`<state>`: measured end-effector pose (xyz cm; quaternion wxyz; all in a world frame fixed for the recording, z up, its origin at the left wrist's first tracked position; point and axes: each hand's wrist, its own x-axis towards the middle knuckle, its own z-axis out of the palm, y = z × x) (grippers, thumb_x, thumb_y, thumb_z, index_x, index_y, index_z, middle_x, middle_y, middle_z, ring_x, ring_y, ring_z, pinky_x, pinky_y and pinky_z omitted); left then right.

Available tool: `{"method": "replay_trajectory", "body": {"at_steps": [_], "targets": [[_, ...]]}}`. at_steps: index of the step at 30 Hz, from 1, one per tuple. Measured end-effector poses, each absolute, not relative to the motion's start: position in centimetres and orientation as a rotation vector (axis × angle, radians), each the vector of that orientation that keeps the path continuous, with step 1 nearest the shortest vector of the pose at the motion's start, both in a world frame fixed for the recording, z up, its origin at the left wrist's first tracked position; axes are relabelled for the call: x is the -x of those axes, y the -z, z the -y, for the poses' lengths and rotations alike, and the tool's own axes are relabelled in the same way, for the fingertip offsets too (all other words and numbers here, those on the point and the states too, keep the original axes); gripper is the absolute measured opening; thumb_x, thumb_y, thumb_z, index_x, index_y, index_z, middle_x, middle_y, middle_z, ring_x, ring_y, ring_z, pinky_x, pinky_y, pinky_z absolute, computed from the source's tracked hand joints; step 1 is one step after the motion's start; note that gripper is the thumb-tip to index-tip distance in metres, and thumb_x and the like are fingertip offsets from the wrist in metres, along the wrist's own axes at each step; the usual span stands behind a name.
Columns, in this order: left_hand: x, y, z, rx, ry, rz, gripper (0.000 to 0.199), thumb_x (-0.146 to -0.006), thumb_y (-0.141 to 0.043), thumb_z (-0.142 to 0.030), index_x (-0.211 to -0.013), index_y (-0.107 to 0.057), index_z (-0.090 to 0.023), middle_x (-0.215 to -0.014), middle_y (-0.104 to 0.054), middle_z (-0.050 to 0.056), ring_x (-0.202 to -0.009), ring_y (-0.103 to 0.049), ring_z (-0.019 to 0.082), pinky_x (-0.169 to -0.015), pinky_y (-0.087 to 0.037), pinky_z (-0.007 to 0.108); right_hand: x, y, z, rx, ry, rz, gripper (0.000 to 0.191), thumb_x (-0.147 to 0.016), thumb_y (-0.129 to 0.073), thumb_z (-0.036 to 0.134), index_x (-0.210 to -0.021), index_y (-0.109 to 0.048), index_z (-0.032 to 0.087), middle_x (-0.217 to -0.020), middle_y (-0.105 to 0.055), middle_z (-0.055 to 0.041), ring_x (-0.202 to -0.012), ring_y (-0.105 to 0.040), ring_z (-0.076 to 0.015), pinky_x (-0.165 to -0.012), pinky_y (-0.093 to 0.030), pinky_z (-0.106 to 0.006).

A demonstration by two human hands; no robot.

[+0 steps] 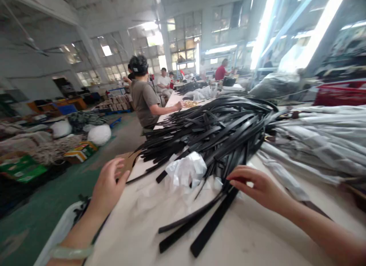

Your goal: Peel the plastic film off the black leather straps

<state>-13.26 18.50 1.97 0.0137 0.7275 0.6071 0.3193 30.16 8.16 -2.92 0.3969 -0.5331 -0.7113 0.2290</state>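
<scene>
A large heap of long flat black straps (228, 125) lies across the pale table (137, 235). Several strap ends stick out toward me at the front. My right hand (257, 186) is at the near side of the heap, thumb and fingertips closed together on a black strap (213, 222). At the table's left edge my left hand (110, 184) is held with its fingers loosely bent and the thumb apart, nothing visible in it. Close to it is the tip of one thin strap. Crumpled white wrapping (187, 169) sits between my hands, partly over the straps.
White-wrapped bundles (317, 140) cover the table's right side, with a red crate (341, 93) behind. A co-worker (144, 96) stands at the table's far left side. A white tub (61, 233) is below the left edge. Sacks and boxes (81, 151) lie on the floor.
</scene>
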Motion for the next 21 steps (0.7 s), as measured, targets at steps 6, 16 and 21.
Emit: {"method": "replay_trajectory", "body": {"at_steps": [6,16,21], "targets": [[0.5,-2.7,-14.4,-2.971,-0.627,-1.135,0.027,-0.09,-0.05,-0.017,-0.116,-0.06,-0.017,-0.118,-0.057,0.011,-0.113,-0.052,0.026,-0.102,-0.044,0.046,-27.8,2.7,-7.0,0.989,-0.449,2.252,0.029,-0.09,-0.059,0.029,-0.117,-0.064,0.02,-0.11,-0.066,-0.011,-0.107,-0.056,-0.0223,-0.099,-0.041,-0.039],[-8.4,-2.5,-16.5,-3.067,-0.54,-0.918,0.047,-0.083,-0.036,0.003,-0.119,-0.062,-0.014,-0.126,-0.057,0.013,-0.119,-0.048,0.025,-0.104,-0.041,0.044,-29.6,2.6,-7.5,1.027,-0.284,2.21,0.013,-0.091,-0.055,0.02,-0.085,-0.067,0.019,-0.084,-0.067,-0.0044,-0.089,-0.057,-0.0199,-0.084,-0.038,-0.036],[-9.5,-2.6,-14.9,-2.998,-0.539,-0.845,0.035,-0.087,-0.044,-0.007,-0.113,-0.065,-0.018,-0.122,-0.06,0.008,-0.115,-0.055,0.021,-0.102,-0.045,0.036,-33.1,-0.4,-7.9,0.939,-0.15,1.909,0.011,-0.091,-0.048,0.019,-0.088,-0.059,0.018,-0.088,-0.063,-0.0061,-0.086,-0.056,-0.0186,-0.084,-0.04,-0.034]]}}
